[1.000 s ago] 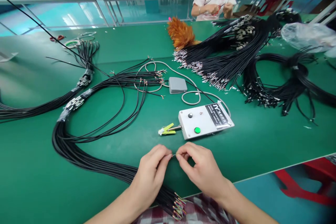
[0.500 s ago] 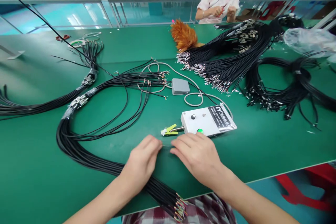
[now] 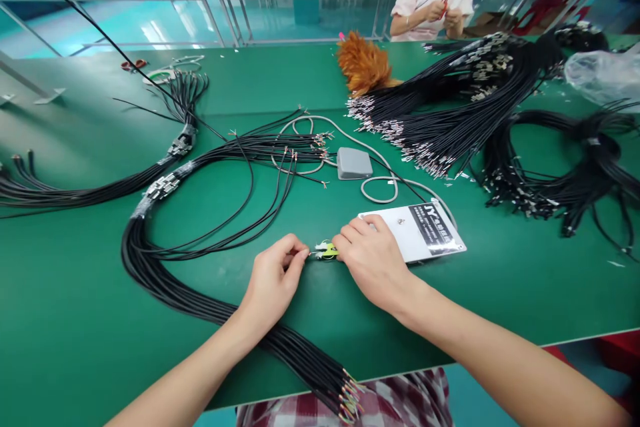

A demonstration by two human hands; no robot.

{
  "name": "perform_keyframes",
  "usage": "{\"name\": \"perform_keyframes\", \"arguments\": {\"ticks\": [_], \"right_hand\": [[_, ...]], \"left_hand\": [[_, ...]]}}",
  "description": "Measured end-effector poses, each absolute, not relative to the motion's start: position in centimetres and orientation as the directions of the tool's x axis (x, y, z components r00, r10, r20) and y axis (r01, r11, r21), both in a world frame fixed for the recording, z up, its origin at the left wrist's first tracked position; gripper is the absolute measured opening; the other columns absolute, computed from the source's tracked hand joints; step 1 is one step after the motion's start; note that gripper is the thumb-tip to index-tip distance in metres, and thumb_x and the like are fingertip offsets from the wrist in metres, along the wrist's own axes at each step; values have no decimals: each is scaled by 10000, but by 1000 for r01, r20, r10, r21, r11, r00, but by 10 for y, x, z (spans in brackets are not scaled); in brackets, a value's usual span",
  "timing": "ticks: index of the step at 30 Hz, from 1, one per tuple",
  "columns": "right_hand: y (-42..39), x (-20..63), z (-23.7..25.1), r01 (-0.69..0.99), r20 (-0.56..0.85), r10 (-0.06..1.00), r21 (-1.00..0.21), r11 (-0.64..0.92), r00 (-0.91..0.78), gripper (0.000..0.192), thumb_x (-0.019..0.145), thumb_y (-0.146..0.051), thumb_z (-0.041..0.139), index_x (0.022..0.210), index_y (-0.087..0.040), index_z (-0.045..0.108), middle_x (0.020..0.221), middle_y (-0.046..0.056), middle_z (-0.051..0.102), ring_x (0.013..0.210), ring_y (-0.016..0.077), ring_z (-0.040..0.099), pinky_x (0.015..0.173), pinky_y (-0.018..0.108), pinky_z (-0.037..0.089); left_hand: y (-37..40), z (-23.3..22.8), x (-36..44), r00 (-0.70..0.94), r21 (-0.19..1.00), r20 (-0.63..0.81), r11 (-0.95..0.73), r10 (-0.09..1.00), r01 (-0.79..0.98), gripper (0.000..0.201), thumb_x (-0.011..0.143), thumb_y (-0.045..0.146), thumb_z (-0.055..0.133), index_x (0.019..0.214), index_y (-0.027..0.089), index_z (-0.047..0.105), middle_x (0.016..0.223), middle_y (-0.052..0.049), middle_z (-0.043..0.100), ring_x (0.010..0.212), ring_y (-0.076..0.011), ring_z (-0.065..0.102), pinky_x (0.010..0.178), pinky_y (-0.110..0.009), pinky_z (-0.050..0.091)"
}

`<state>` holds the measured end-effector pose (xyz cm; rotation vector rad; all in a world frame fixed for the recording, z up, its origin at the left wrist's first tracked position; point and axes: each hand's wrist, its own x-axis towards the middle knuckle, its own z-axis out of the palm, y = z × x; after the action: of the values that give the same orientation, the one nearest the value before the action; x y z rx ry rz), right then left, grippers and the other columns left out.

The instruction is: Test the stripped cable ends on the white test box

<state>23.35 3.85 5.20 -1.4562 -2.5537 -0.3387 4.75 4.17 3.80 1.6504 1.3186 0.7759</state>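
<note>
My left hand (image 3: 277, 280) is closed in a pinch on the thin end of a wire (image 3: 312, 253), of which only a short bit shows. That end reaches the white jaws of a small yellow-green clip (image 3: 328, 251). My right hand (image 3: 375, 263) has its fingers closed on the back of the clip. The clip belongs to a white control box (image 3: 425, 233), partly hidden by my right hand. A thick bundle of black cables (image 3: 175, 297) passes under my left forearm, its stripped coloured wire ends (image 3: 351, 397) lying at the table's front edge.
A grey foot pedal (image 3: 354, 164) with a looped grey cord lies behind the box. More black cables (image 3: 440, 127), an orange feather duster (image 3: 364, 63) and a plastic bag (image 3: 603, 73) are farther back. Across the table, a person (image 3: 435, 3) holds red-handled scissors or pliers.
Both hands have moved slightly up the table. My right hand has left the wire stretched between my hands and taken hold of the clip. My left hand has brought the wire end to its jaws.
</note>
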Motion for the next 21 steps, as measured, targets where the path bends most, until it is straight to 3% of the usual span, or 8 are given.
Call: {"name": "perform_keyframes", "arguments": {"ticks": [8, 13, 17, 21], "right_hand": [[41, 231, 56, 872, 193, 851, 64, 486, -489, 134, 808, -88, 676, 720, -179, 632, 731, 28, 669, 777, 208, 561, 803, 368, 313], [41, 232, 61, 873, 169, 858, 29, 487, -484, 149, 755, -193, 783, 809, -168, 646, 814, 45, 696, 843, 242, 591, 815, 394, 332], [24, 253, 67, 872, 345, 842, -116, 476, -414, 194, 840, -284, 734, 983, -182, 653, 1046, 47, 729, 999, 253, 605, 874, 407, 349], [-12, 284, 60, 881, 556, 811, -273, 386, -182, 116, 920, -159, 603, 1028, -193, 627, 1118, 48, 730, 1054, 231, 601, 913, 394, 385]], "left_hand": [[47, 33, 55, 250, 883, -49, -75, 967, 463, 170, 872, 238, 486, 711, 196, 518, 627, 46, 485, 542, -114, 415, 513, -223, 307], [49, 31, 56, 258, 881, -58, -72, 964, 468, 165, 873, 248, 481, 721, 196, 519, 634, 44, 488, 546, -117, 431, 515, -223, 318], [49, 30, 54, 261, 885, -69, -61, 963, 461, 180, 882, 279, 483, 730, 194, 527, 645, 39, 505, 561, -121, 458, 532, -224, 342], [49, 30, 53, 260, 897, -78, -46, 962, 439, 176, 873, 285, 497, 729, 192, 538, 647, 32, 523, 576, -129, 477, 546, -229, 357]]}}
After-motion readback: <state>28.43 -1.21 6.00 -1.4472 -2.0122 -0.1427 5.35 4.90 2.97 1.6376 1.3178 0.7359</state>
